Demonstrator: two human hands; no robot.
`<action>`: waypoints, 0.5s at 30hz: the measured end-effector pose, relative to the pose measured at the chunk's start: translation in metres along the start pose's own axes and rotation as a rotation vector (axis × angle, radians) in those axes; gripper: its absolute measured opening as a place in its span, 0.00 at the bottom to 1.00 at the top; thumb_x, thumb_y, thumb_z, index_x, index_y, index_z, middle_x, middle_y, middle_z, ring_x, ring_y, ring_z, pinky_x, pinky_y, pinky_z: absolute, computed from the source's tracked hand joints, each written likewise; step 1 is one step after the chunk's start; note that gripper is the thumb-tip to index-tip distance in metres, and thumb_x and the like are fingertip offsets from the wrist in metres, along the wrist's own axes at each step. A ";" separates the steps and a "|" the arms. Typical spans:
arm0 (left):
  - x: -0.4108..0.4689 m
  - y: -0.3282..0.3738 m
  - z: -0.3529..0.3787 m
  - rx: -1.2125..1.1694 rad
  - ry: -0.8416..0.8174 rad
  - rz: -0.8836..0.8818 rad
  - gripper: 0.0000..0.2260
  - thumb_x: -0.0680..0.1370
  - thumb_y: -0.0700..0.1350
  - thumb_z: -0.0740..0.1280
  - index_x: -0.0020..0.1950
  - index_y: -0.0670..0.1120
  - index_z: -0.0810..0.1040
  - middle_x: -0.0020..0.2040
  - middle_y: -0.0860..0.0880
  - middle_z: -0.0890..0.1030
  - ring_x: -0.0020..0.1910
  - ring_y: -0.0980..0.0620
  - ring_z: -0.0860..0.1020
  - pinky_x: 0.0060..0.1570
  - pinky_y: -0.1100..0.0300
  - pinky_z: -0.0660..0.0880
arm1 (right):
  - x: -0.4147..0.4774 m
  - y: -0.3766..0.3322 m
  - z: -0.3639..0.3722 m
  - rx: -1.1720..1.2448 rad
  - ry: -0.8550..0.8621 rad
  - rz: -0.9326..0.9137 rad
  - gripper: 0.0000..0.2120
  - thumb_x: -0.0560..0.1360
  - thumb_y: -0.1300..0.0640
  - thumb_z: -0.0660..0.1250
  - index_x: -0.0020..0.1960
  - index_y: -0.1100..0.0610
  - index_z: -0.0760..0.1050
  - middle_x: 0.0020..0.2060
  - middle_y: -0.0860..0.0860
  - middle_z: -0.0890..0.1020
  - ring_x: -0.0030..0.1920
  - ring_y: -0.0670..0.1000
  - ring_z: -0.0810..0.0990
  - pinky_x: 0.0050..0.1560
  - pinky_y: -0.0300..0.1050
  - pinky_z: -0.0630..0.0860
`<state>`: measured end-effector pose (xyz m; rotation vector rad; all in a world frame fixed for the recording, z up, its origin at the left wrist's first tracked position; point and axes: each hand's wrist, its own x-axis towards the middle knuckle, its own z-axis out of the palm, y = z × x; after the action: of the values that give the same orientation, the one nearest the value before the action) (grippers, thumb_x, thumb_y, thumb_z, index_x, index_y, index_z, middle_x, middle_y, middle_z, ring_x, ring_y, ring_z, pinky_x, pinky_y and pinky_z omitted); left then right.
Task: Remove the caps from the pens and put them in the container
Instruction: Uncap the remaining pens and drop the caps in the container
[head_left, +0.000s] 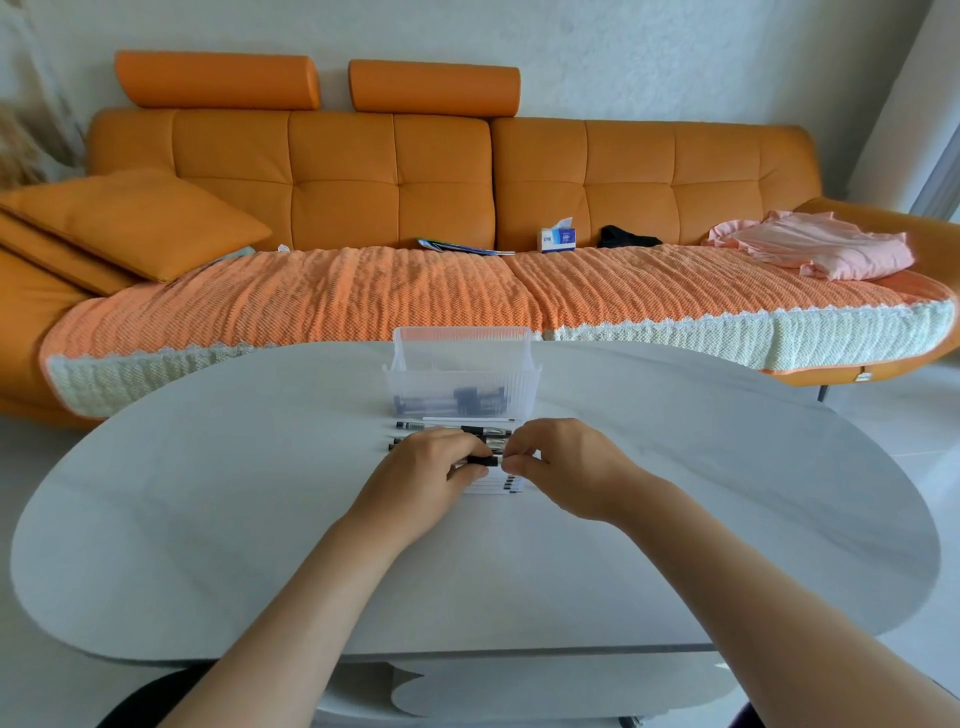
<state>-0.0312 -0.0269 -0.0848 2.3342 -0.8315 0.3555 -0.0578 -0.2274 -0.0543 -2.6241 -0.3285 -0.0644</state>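
**1. Task status**

1.1 The container (462, 374), a clear ribbed tub, stands at the far middle of the tabletop (208, 519). Dark items lie on its floor. Through the ribbed wall they cannot be told apart as pens or caps. Judgement: part of the work is done.

1.2 The row of pens (452, 427) lies just in front of the container, parallel to its near wall. The hands hide part of the row. Several pale barrels with dark ends show under the hands. Judgement: a good share of the pens is left to process.

1.3 The left hand (426, 467) and the right hand (563, 460) meet over the row. The grip of each is closed on one black pen (480, 460), held level: the left on the barrel, the right pinching the right-hand end. The cap is too small to show whether it has come free. Judgement: the step in hand is the cap pull, and the drop into the container follows.

**2. Surface and room**

2.1 The tabletop is pale grey, smooth and rounded in outline.

2.2 An orange sofa (343, 176) runs along the wall behind it, with a textured orange cover (363, 296) over the seat.

2.3 On the sofa: a cushion (135, 218) at the left, a pink garment (815, 244) at the right, and a tissue box (558, 240) near the middle.
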 end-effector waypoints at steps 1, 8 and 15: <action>0.001 -0.001 0.000 0.000 0.007 -0.002 0.05 0.75 0.44 0.72 0.50 0.51 0.82 0.41 0.58 0.78 0.42 0.59 0.75 0.43 0.61 0.74 | 0.001 0.001 -0.001 0.012 0.002 0.010 0.09 0.78 0.45 0.65 0.47 0.47 0.81 0.45 0.44 0.81 0.44 0.46 0.78 0.46 0.48 0.77; 0.000 -0.007 0.003 -0.017 -0.001 -0.040 0.08 0.77 0.44 0.69 0.55 0.51 0.81 0.48 0.59 0.80 0.47 0.61 0.76 0.49 0.63 0.74 | 0.003 0.029 -0.016 -0.163 0.080 0.197 0.11 0.80 0.46 0.61 0.55 0.45 0.80 0.53 0.44 0.79 0.52 0.48 0.78 0.47 0.44 0.74; -0.002 -0.004 0.002 0.125 0.020 -0.067 0.08 0.78 0.48 0.67 0.55 0.58 0.80 0.50 0.62 0.80 0.48 0.60 0.76 0.45 0.61 0.72 | 0.004 0.034 -0.001 -0.267 0.010 0.266 0.13 0.77 0.39 0.63 0.55 0.42 0.80 0.52 0.43 0.78 0.53 0.48 0.78 0.44 0.42 0.72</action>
<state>-0.0298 -0.0248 -0.0893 2.4634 -0.7389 0.4116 -0.0457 -0.2558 -0.0689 -2.9059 0.0390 -0.0341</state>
